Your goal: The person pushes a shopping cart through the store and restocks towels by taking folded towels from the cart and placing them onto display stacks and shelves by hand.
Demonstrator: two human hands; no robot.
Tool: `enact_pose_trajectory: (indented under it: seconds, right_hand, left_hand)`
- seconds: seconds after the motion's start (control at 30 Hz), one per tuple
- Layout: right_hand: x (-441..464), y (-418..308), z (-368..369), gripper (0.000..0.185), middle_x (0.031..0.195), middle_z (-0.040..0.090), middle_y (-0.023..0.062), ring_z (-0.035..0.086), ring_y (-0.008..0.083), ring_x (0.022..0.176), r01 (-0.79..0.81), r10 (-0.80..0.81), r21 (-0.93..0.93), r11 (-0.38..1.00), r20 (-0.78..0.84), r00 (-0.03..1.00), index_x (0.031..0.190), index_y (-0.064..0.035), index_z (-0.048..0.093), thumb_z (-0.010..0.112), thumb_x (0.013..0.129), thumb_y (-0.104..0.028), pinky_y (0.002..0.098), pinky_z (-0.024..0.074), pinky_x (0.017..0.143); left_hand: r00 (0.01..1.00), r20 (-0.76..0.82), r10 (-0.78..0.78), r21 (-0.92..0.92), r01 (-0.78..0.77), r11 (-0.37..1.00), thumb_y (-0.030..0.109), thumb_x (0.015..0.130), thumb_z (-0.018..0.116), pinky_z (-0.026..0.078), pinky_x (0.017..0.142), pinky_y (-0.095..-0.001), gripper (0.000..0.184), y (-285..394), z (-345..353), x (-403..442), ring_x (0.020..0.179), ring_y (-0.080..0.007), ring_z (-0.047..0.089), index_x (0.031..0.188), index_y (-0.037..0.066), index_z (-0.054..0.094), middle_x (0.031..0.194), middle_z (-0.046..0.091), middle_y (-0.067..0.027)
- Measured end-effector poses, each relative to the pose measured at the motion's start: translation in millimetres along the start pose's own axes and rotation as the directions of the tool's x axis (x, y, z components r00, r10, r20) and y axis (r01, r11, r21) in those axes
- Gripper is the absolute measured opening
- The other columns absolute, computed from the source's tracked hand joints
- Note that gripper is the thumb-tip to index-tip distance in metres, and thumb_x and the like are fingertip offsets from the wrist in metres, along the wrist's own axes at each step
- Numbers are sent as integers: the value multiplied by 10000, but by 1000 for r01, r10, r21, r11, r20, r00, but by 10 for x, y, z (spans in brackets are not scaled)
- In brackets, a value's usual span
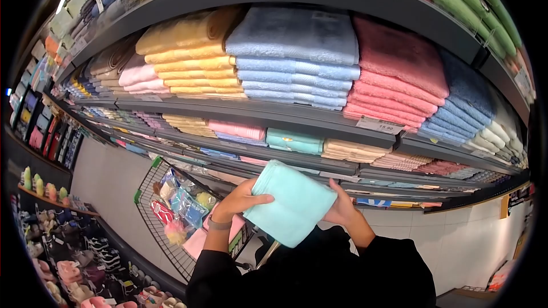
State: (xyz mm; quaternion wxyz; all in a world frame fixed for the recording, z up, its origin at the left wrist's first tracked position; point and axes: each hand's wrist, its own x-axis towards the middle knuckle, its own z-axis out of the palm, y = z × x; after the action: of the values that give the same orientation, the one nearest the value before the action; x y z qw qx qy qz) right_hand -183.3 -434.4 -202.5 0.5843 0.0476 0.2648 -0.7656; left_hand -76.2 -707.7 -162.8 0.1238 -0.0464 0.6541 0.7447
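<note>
A folded mint-green towel (292,202) is held up in front of me, tilted, between both hands. My left hand (235,201) grips its left side, thumb on top and the other fingers behind. At the right edge, my right hand (342,205) holds the towel, its fingers partly hidden underneath. Beyond it, a similar mint-green folded towel (294,141) lies on the lower shelf. Below and left of my left hand stands a wire shopping cart (149,194) holding packaged goods and a pink folded item (197,242).
Shelves carry stacks of yellow towels (191,60), blue towels (294,51) and pink towels (394,74). A price tag (379,125) hangs on the shelf edge. Slippers (71,271) fill a rack at lower left. Pale floor tiles (105,174) show behind the cart.
</note>
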Motion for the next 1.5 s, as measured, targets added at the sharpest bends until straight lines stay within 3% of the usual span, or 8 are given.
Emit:
enact_pose_trajectory:
  seconds: [0.1, 0.23, 0.37, 0.63, 1.0, 1.2, 1.3, 1.5]
  right_hand:
    - [83, -42, -249, 799, 1407, 468, 196, 483, 302, 1270, -104, 101, -8, 995, 322, 941, 1435, 59, 345, 384, 972, -591, 455, 341, 1090]
    - [60, -126, 60, 699, 1328, 530, 201, 538, 284, 1215, -207, 129, -584, 785, -173, 976, 1406, 81, 373, 637, 913, -340, 396, 439, 1016]
    - [285, -129, 17, 617, 1263, 564, 196, 587, 281, 1144, -128, 23, -536, 834, -198, 980, 1363, 76, 419, 664, 859, -183, 378, 497, 958]
    - [547, -368, 48, 606, 1255, 536, 215, 560, 325, 1160, 170, -224, -227, 959, -239, 945, 1345, 55, 400, 629, 851, -212, 469, 476, 971]
    - [1107, -736, -48, 383, 1098, 628, 134, 630, 262, 988, 437, -461, -152, 887, -208, 863, 1178, 14, 560, 636, 865, -194, 408, 509, 895]
    - [755, -338, 355, 383, 1126, 612, 97, 621, 215, 1010, 497, -536, -210, 842, -211, 818, 1228, -10, 522, 635, 912, -195, 366, 523, 872]
    - [632, -78, 599, 569, 1281, 531, 116, 522, 186, 1178, 418, -504, -377, 827, -165, 848, 1358, 17, 418, 533, 979, -392, 339, 428, 993]
    - [585, 75, 918, 693, 1518, 243, 251, 242, 330, 1424, 604, -545, -763, 230, 413, 729, 1497, 60, 130, 293, 1035, -430, 382, 185, 1150]
  left_hand:
    - [994, 92, -50, 65, 44, 997, 184, 869, 715, 480, 886, -292, 479, 63, -30, 115, 1018, -139, 578, 1263, -32, 550, 1130, 636, -81]
    - [968, 223, -115, 224, 64, 972, 223, 872, 717, 479, 877, -289, 494, 120, -103, 388, 1019, -138, 576, 1254, -40, 548, 1136, 635, -93]
    - [976, 163, -148, 437, 64, 897, 300, 901, 677, 477, 869, -284, 492, 268, -242, 598, 1009, -153, 579, 1253, -22, 554, 1123, 634, -100]
    - [994, -35, 99, -528, -102, 843, 435, 946, 554, 427, 991, -425, 613, -449, -703, 762, 1171, -245, 546, 1367, -1, 458, 1300, 568, -112]
    - [876, -424, 230, 119, -198, 973, 163, 884, 646, 456, 879, -312, 339, 176, -440, 1295, 994, -190, 573, 1113, -77, 578, 1069, 638, -144]
    - [740, -287, 608, 759, -211, 615, 150, 803, 729, 395, 1023, -403, 689, 41, -11, 816, 1216, -352, 483, 1364, -56, 388, 1346, 468, -238]
    - [853, -63, 518, 801, -266, 536, 116, 783, 732, 352, 1073, -430, 720, 264, 573, 358, 1307, -391, 397, 1389, -40, 377, 1403, 404, -261]
    - [720, -429, 546, 384, -402, 831, 80, 839, 682, 428, 985, -353, 586, -67, 372, 479, 1189, -258, 526, 1365, -18, 441, 1316, 521, -174]
